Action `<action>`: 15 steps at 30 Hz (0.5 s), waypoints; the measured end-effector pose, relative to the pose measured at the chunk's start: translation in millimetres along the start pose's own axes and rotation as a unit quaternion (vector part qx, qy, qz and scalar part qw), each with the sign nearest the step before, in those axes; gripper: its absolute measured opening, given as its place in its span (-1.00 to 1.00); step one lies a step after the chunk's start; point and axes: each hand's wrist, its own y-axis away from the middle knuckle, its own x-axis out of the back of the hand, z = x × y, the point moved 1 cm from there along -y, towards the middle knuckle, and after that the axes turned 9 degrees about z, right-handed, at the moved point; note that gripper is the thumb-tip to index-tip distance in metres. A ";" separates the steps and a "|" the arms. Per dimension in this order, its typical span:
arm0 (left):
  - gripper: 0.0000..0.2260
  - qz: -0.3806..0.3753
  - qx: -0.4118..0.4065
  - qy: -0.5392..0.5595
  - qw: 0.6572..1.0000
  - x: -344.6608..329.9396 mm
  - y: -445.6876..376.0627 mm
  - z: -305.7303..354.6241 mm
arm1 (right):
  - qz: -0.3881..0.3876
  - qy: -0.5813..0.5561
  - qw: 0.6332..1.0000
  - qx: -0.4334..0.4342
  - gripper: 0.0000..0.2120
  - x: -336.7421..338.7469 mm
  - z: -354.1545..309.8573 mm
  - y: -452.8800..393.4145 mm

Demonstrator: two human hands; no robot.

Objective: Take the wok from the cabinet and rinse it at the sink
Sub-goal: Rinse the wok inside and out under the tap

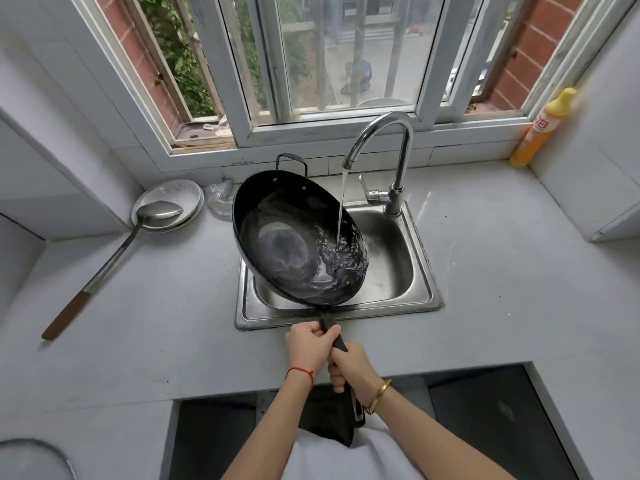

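Wok (298, 237): head view, centre of frame; black, tilted over the sink (420, 271), rim lower toward the right, far loop handle up toward the window.
Water: stream from the faucet (384, 133) lands on the wok's right inner wall, pooling and churning at the low side.
Left hand (310, 344): lower centre, fingers wrapped round the long handle, nearer the pan.
Right hand (349, 367): just behind the left, also clamped on the handle.
Counter (502, 271): ladle (114, 258) and plates (173, 202) at left, well apart from the wok; yellow bottle (543, 129) at upper right.
Risk: wet handle plus weight of pooled water could twist the wok in the grip; a steeper tilt may send splash over the sink's front edge onto the counter.
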 end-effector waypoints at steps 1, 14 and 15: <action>-0.90 0.003 -0.004 -0.011 1.000 1.5 -0.5 0.9 | -0.004 -0.005 1.000 -0.003 -0.71 -1.9 -0.2 -0.7; -0.71 0.080 -0.042 -0.116 0.989 15.7 -5.7 10.6 | -0.043 -0.040 0.997 -0.046 -0.67 -17.0 -5.2 -10.5; -0.71 0.083 -0.045 -0.124 0.988 16.7 -5.9 10.6 | -0.046 -0.043 0.997 -0.049 -0.66 -18.1 -4.9 -11.1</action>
